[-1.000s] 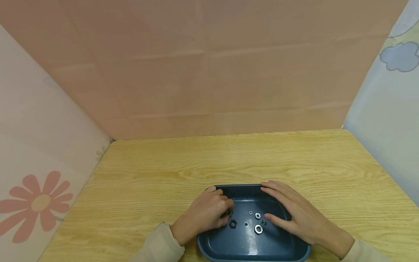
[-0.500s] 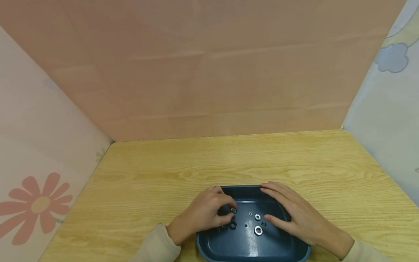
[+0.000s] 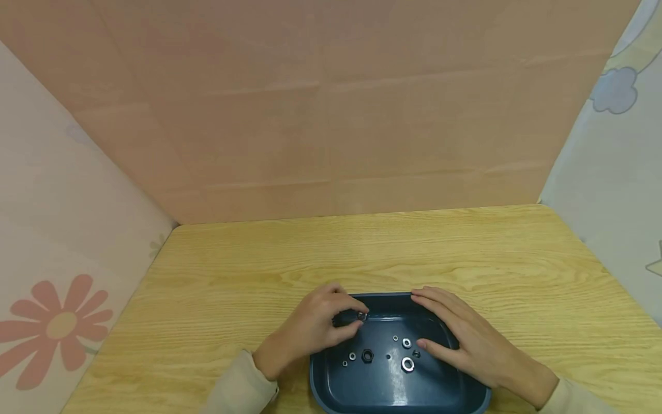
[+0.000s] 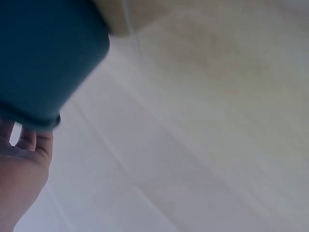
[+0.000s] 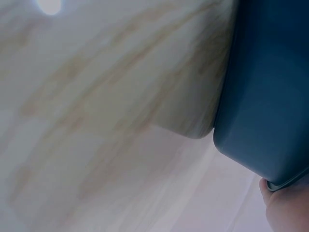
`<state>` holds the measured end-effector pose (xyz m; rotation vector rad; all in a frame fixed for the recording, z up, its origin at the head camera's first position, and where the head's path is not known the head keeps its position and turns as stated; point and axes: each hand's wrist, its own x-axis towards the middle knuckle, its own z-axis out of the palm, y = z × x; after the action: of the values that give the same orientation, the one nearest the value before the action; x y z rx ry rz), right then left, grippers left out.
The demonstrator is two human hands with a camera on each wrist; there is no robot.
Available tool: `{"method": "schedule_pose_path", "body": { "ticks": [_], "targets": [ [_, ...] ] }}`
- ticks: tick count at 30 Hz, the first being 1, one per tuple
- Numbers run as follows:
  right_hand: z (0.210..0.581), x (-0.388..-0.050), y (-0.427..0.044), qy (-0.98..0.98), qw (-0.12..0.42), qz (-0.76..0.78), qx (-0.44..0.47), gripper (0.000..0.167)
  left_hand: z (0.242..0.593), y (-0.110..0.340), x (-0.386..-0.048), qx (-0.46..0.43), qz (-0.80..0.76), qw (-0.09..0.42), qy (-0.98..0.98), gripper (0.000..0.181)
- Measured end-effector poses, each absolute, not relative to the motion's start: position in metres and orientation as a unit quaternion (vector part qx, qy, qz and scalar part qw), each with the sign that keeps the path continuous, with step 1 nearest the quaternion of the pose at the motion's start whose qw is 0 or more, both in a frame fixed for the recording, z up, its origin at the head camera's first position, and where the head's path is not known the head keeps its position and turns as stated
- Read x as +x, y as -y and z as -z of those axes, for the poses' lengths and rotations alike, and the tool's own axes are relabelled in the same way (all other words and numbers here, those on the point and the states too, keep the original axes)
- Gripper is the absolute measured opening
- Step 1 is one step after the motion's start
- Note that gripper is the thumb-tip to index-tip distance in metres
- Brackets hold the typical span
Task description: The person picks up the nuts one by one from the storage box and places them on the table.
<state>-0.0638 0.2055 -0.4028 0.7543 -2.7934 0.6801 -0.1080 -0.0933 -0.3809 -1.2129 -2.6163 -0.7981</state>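
My left hand [image 3: 316, 321] pinches a small dark metal nut [image 3: 362, 316] between thumb and fingertips, above the far left corner of a dark blue tray [image 3: 372, 388]. The right hand [image 3: 468, 340] rests across the tray's right side with fingers straight, fingertips at the far rim and thumb over the inside. Lying on the tray floor are a black hex nut [image 3: 367, 356], a large silver nut [image 3: 408, 364], a medium silver nut [image 3: 407, 343] and several smaller ones. In the left wrist view, the left hand [image 4: 21, 169] appears beside the tray's outer wall [image 4: 48, 63].
The tray stands at the near side of a wood-grain table [image 3: 248, 270]. A brown paper-like panel [image 3: 320, 115] rises behind the table. Pale printed walls flank it, with a pink flower [image 3: 61, 326] on the left and a cloud [image 3: 614, 91] on the right.
My left hand has moved up and left with the pinched nut, uncovering two small nuts at the tray's left. The right hand has stayed in place.
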Motion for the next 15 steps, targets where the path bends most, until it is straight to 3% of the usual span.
{"method": "schedule_pose_path", "body": {
  "ticks": [7, 15],
  "targets": [
    [0.404, -0.063, -0.206, 0.935, 0.093, -0.230, 0.254, 0.067, 0.379, 0.108, -0.121, -0.394, 0.253, 0.156, 0.870, 0.022],
    [0.405, -0.063, -0.206, 0.936, 0.087, -0.229, 0.253, 0.067, 0.384, 0.121, -0.133, -0.354, 0.253, 0.188, 0.881, 0.020]
  ]
}}
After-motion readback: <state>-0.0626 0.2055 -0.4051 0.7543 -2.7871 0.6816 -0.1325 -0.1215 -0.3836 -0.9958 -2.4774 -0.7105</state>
